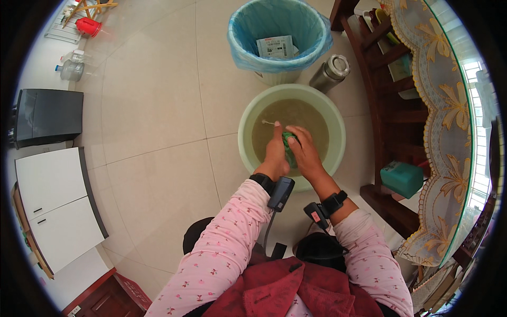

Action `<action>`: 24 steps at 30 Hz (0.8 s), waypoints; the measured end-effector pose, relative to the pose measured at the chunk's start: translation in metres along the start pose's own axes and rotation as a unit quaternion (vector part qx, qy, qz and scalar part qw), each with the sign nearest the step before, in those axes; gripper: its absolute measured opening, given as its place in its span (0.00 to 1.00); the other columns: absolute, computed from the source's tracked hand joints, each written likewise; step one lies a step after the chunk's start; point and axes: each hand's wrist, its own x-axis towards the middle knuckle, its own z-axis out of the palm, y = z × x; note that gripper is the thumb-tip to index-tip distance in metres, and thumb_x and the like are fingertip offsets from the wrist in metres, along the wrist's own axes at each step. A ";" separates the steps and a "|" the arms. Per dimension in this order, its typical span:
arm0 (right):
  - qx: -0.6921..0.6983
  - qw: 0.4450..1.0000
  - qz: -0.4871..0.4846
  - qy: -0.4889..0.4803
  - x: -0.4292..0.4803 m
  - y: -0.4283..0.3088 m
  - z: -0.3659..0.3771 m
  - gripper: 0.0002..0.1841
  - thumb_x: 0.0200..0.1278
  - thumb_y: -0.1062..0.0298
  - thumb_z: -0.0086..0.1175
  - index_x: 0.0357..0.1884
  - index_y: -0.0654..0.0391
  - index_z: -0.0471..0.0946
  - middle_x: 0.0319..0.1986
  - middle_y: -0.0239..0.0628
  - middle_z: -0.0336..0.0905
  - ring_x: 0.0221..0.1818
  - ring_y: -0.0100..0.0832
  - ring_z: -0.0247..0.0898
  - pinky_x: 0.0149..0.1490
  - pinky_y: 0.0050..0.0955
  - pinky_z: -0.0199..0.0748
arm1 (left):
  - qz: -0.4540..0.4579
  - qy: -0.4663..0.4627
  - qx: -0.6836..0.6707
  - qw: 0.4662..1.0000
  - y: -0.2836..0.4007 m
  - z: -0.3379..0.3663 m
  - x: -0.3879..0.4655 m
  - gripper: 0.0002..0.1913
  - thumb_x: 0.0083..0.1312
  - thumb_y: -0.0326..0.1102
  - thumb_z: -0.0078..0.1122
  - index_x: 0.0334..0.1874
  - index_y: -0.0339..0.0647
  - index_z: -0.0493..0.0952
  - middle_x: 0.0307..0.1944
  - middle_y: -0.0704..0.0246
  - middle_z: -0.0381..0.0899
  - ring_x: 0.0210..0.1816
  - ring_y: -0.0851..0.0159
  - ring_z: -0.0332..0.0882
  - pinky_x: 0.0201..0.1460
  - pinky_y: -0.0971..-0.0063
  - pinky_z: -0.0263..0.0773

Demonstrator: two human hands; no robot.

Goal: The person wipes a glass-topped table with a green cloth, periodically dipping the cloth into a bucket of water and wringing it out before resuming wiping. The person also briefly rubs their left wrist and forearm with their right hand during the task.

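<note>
A pale green plastic basin (246,130) of murky brownish water (273,109) stands on the floor before me. Over it, my left hand (276,152) and my right hand (307,152) press a bunched, wet green thing (291,138) between them. It looks like cloth or mesh, but the fingers hide much of it. A small whitish strand (268,122) shows beside my left thumb, and I cannot tell whether it is joined to the green thing. My right fingers curl over the bundle's upper side, while my left palm lies along its left side.
Behind the basin stands a bin lined with a blue bag (245,55), with a labelled packet (275,46) inside. A steel thermos (330,73) is beside it. At right, a dark wooden table (374,119) carries a lace cloth (439,119); a teal box (402,179) sits below.
</note>
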 end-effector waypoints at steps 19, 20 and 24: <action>-0.253 0.931 -0.261 -0.039 0.003 -0.028 -0.033 0.13 0.71 0.53 0.57 0.49 0.50 0.78 0.47 0.34 0.81 0.63 0.41 0.74 0.77 0.54 0.53 | -0.095 -0.140 0.009 0.986 0.026 0.013 -0.034 0.31 0.67 0.76 0.52 0.48 0.54 0.78 0.46 0.72 0.83 0.48 0.67 0.82 0.50 0.66 0.78; -0.243 0.940 -0.234 -0.039 0.003 -0.027 -0.030 0.12 0.72 0.54 0.56 0.47 0.51 0.77 0.45 0.35 0.81 0.61 0.42 0.75 0.76 0.54 0.54 | -0.084 -0.131 0.014 0.988 0.023 0.015 -0.033 0.31 0.67 0.76 0.52 0.48 0.54 0.78 0.46 0.72 0.83 0.49 0.67 0.82 0.52 0.64 0.78; -0.202 0.953 -0.224 -0.003 0.005 -0.022 -0.022 0.09 0.73 0.59 0.54 0.43 0.53 0.78 0.42 0.38 0.80 0.56 0.43 0.76 0.75 0.53 0.57 | -0.076 -0.107 0.001 0.991 0.013 0.018 -0.024 0.32 0.69 0.75 0.49 0.49 0.52 0.79 0.50 0.71 0.83 0.54 0.65 0.81 0.59 0.63 0.76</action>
